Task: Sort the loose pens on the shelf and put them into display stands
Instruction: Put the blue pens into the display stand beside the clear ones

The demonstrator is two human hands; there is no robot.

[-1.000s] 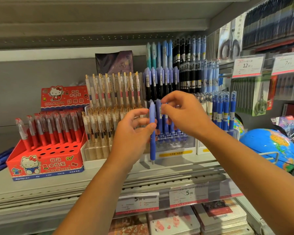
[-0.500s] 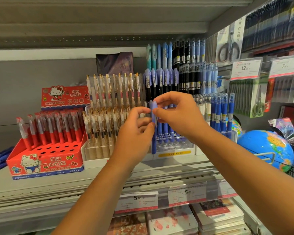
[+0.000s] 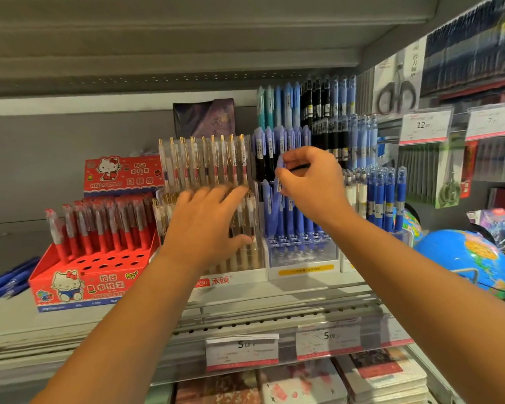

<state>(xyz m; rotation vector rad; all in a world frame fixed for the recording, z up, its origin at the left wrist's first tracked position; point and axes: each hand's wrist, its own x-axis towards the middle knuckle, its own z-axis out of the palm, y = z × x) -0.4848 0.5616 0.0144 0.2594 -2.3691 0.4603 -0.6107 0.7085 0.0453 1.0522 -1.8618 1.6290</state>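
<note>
My right hand [image 3: 309, 185] pinches the top of a light-blue pen [image 3: 278, 193] that stands tilted among the blue pens of the clear tiered stand [image 3: 302, 258]. My left hand [image 3: 207, 225] hovers with fingers spread and relaxed in front of the gold-clip clear pens [image 3: 204, 164] in the white stand [image 3: 231, 279]; it holds nothing. Several loose blue pens [image 3: 6, 279] lie on the shelf at far left.
A red Hello Kitty stand [image 3: 85, 281] with red pens and several vacant holes sits at left. A blue globe [image 3: 467, 260] stands at right. Dark-blue pens [image 3: 387, 196] fill a stand right of my right hand. Price tags line the shelf's front edge [image 3: 242, 349].
My left hand let go of the light-blue pen and moved left, fingers spreading. My right hand kept the pen and moved it back into the blue pen stand.
</note>
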